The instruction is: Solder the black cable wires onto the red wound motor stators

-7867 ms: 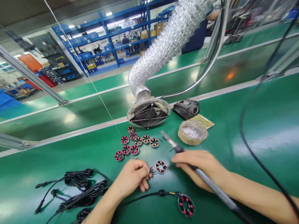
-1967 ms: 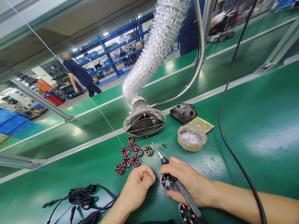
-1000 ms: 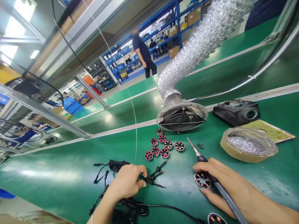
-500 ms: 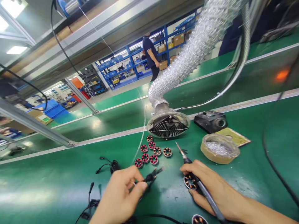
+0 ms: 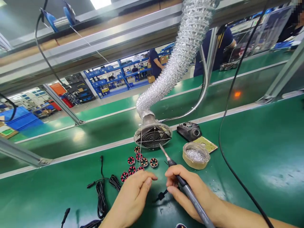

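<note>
My right hand (image 5: 190,193) grips a soldering iron (image 5: 187,188), its metal tip pointing up and away toward the fan. A black cable end (image 5: 161,196) reaches my right fingertips; whatever else lies under those fingers is mostly hidden. My left hand (image 5: 134,194) is to the left with thumb against index finger. Anything it pinches is hidden. A thin solder wire (image 5: 141,139) hangs down to just behind it. Several small round motor stators (image 5: 154,162) with red or copper windings sit beyond my left hand, one partly covered by it.
A fume-extractor fan (image 5: 153,139) on a silver duct (image 5: 163,72) stands behind the stators. To its right are a black iron holder (image 5: 190,131), a yellow sponge (image 5: 207,144) and a tape-ring container (image 5: 196,158). Coiled black cables (image 5: 101,199) lie left. A solder spool (image 5: 63,22) hangs above. Co-workers stand beyond.
The cable end has passed from my left hand's pinch to beside my right fingertips. My left index finger has stretched forward. The stator under my right hand is now mostly hidden. The view has turned right.
</note>
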`<move>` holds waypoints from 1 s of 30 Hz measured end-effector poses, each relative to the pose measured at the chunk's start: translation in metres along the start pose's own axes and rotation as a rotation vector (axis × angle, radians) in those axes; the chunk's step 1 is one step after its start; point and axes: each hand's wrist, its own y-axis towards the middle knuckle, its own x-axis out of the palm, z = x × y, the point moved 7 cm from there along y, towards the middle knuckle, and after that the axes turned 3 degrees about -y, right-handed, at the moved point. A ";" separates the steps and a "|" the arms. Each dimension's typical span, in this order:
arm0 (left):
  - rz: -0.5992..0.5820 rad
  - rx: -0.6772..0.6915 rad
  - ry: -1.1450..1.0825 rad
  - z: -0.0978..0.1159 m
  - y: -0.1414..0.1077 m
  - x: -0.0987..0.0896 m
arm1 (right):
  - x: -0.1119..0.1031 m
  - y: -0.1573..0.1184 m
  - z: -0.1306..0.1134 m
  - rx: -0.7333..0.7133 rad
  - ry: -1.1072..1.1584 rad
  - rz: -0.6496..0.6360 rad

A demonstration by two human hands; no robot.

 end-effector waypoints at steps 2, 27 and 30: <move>-0.088 0.041 -0.205 0.002 0.006 0.013 | 0.001 0.000 -0.005 -0.058 0.025 0.028; -0.322 -0.240 -0.757 -0.042 0.015 0.079 | 0.015 -0.010 0.023 0.125 0.057 0.071; -0.307 -0.253 -0.756 -0.042 0.013 0.078 | 0.016 -0.012 0.026 0.166 0.124 0.061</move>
